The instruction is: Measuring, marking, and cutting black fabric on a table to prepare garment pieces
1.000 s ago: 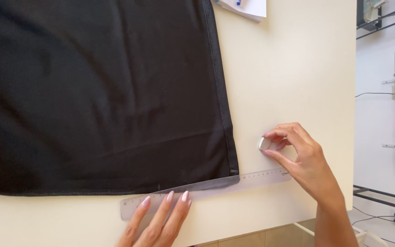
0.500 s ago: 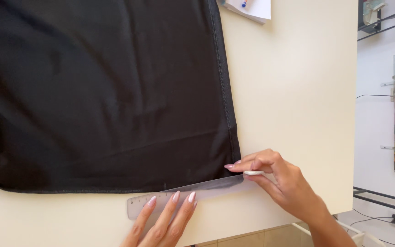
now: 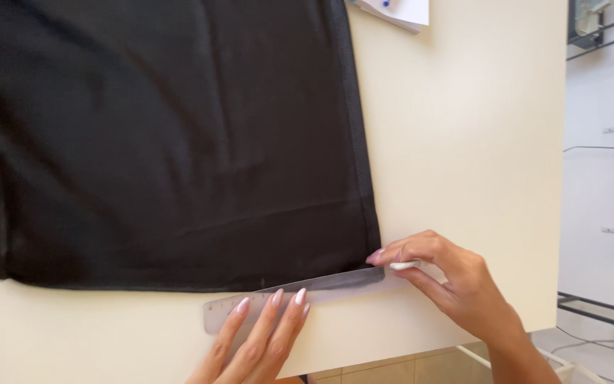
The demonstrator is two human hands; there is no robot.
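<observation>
Black cloth (image 3: 172,142) lies flat on our surface (image 3: 463,142); left hand (image 3: 264,341) pins the ruler (image 3: 286,302) with flat fingers, right hand (image 3: 449,281) pinches chalk (image 3: 403,266) at the corner, no line visible yet.

Matt black woven cloth (image 3: 172,142) with a stitched hem lies on a smooth, matt cream table (image 3: 463,142); the ruler (image 3: 300,302) is clear, slightly glossy plastic; the marker (image 3: 403,266) looks chalky white.

Bare cream tabletop (image 3: 463,142) lies open right of the spread black fabric (image 3: 165,135), bounded above by white paper sheets (image 3: 399,11) and below by the clear plastic ruler (image 3: 286,302).
</observation>
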